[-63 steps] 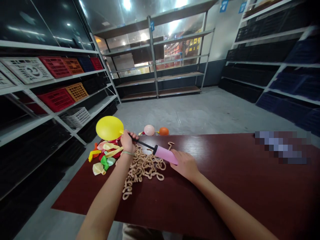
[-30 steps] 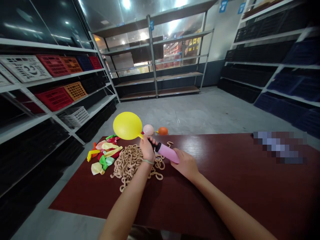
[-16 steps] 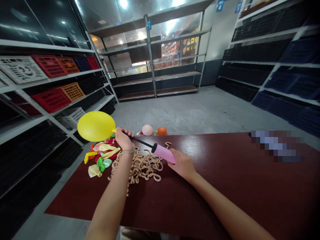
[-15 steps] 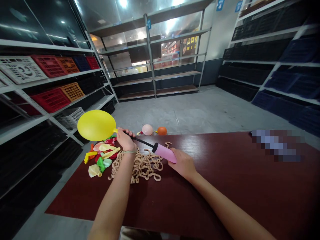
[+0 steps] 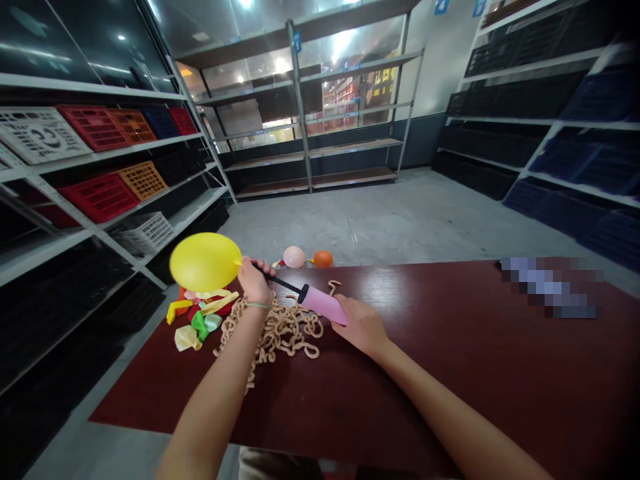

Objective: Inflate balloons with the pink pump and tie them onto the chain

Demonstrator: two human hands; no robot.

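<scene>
My left hand (image 5: 255, 281) is closed around the neck of an inflated yellow balloon (image 5: 205, 261) and the black rod end of a hand pump. The pump's pink barrel (image 5: 324, 305) sits in my right hand (image 5: 363, 325), fingers wrapped around its lower end. Between both hands a stretch of black rod (image 5: 283, 283) shows. Beneath my left wrist spreads a heap of beige twisted cord-like pieces (image 5: 280, 333). Flat, uninflated balloons (image 5: 200, 323) in yellow, green, red and cream lie left of it, partly under the yellow balloon.
A pale pink balloon (image 5: 294, 257) and an orange balloon (image 5: 323, 259) rest by the far edge of the dark red table (image 5: 400, 400). A blurred-out object (image 5: 547, 287) lies at right. Shelves with coloured crates (image 5: 95, 127) stand at left, metal racks (image 5: 303, 120) behind.
The yellow balloon has shifted right and slightly down, nearer my left hand. My right hand and the pump's barrel have moved slightly left. Both grips stay the same.
</scene>
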